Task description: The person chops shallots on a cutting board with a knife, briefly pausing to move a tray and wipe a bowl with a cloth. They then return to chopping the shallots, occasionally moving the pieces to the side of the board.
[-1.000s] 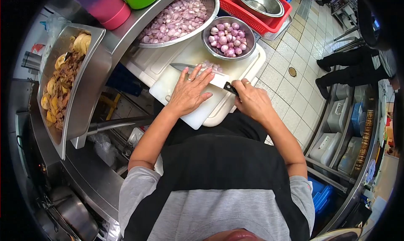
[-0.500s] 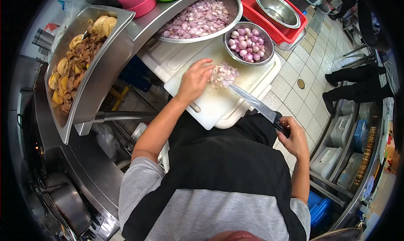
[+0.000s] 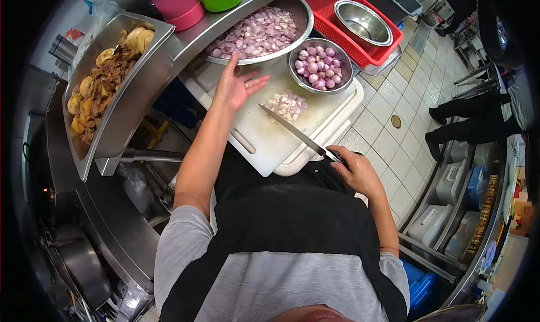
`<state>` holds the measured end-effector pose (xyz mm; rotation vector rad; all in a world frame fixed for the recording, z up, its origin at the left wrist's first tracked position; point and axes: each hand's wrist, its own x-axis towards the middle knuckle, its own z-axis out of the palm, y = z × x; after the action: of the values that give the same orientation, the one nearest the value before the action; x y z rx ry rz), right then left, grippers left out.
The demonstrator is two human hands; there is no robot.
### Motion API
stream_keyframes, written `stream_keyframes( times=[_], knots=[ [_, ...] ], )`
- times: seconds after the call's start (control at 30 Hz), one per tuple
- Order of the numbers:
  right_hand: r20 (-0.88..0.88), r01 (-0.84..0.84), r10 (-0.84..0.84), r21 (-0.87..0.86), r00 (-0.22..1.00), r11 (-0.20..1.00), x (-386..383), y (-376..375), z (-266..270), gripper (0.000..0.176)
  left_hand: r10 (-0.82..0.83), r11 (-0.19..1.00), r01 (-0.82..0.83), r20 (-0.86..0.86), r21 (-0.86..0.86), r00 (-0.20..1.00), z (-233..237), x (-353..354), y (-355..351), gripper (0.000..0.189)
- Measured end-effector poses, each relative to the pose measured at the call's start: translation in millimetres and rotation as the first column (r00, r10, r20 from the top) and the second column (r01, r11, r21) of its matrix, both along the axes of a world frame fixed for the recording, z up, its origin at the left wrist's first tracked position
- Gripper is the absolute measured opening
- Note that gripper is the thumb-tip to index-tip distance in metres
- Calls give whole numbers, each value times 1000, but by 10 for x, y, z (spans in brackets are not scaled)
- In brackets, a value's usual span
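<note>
My left hand (image 3: 239, 87) is raised over the left part of the white cutting board (image 3: 261, 145), fingers spread and nothing in it. A knife (image 3: 292, 129) is in my right hand (image 3: 351, 170), its blade slanting across the board just below a small pile of cut shallots (image 3: 288, 104). Behind the pile stands a metal bowl of whole peeled shallots (image 3: 319, 68). The large metal bowl at the back holds many sliced shallots (image 3: 259, 32).
A deep steel tray (image 3: 138, 86) of cooked food stands at the left. Behind the bowls is a red basket (image 3: 323, 23) with an empty steel bowl (image 3: 363, 23). Another person's dark-clothed legs (image 3: 467, 116) show at the right, near shelves with containers (image 3: 430, 223).
My left hand has lifted off the pile and opened, moving up and left. My right hand has shifted left, bringing the knife blade over the board, below the pile.
</note>
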<state>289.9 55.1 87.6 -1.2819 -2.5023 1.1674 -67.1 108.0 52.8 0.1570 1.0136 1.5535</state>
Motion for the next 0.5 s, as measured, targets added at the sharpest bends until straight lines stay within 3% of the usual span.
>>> stream_keyframes(
  times=[0.03,0.07,0.17,0.33,0.4,0.5],
  knots=[
    [-7,7,-7,-4,1000,1000,-4,25,-19,37,39,996,-44,57,82,998,-1,-8,79,74],
    [-11,3,-3,-8,1000,1000,-14,52,-40,37,43,996,-47,53,79,998,-63,-69,196,74],
    [-9,-17,17,-30,1000,999,-8,120,-91,39,169,964,-207,219,164,961,-164,-208,485,39],
    [-80,-46,50,55,996,997,31,132,-162,41,160,973,-197,259,122,953,-242,-451,763,37],
    [-85,-34,39,65,996,997,46,134,-172,41,177,968,-205,185,146,967,-247,-501,859,38],
    [-46,-35,34,-3,998,999,32,127,-134,43,210,966,-230,153,122,966,-204,-509,951,36]
  ],
)
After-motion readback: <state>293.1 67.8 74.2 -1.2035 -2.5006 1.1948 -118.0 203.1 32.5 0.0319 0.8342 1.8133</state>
